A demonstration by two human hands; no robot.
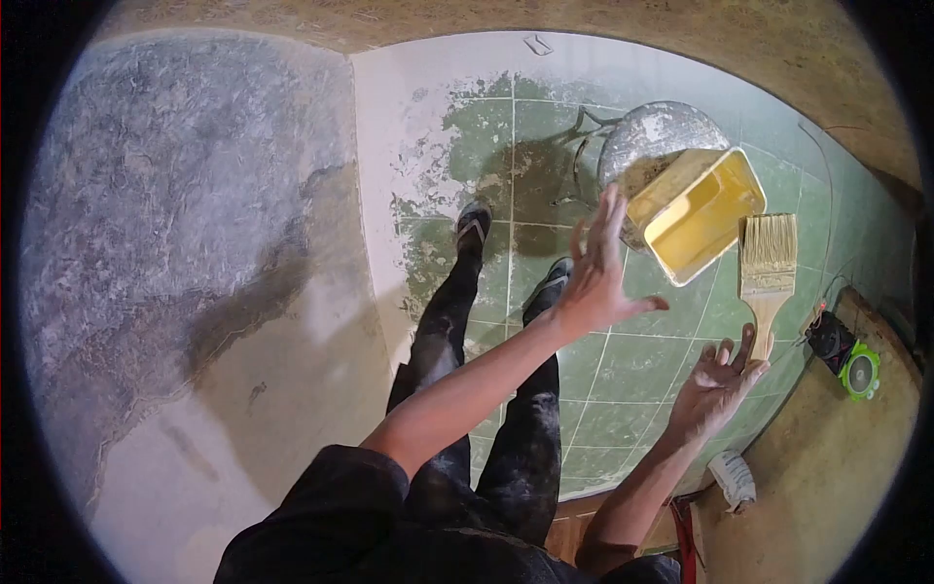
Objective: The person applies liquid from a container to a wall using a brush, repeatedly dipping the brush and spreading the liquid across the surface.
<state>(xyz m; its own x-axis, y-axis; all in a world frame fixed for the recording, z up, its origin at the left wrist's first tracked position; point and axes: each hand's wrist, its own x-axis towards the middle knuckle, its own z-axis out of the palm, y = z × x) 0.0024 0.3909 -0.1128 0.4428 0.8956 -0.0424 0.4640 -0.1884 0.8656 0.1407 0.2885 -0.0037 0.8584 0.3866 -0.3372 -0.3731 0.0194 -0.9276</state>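
Black sleeve [336,487] up close, left hand [595,287] splayed wide by a yellow tub [715,209], right hand [708,389] gripping a paintbrush [768,261].

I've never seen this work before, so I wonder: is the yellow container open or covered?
Open: the yellow container has no lid over its mouth, and its yellow inside shows.

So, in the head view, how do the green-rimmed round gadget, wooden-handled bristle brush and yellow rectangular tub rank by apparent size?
1. Yellow rectangular tub
2. Wooden-handled bristle brush
3. Green-rimmed round gadget
These are apparent sizes only; nearness may sway them.
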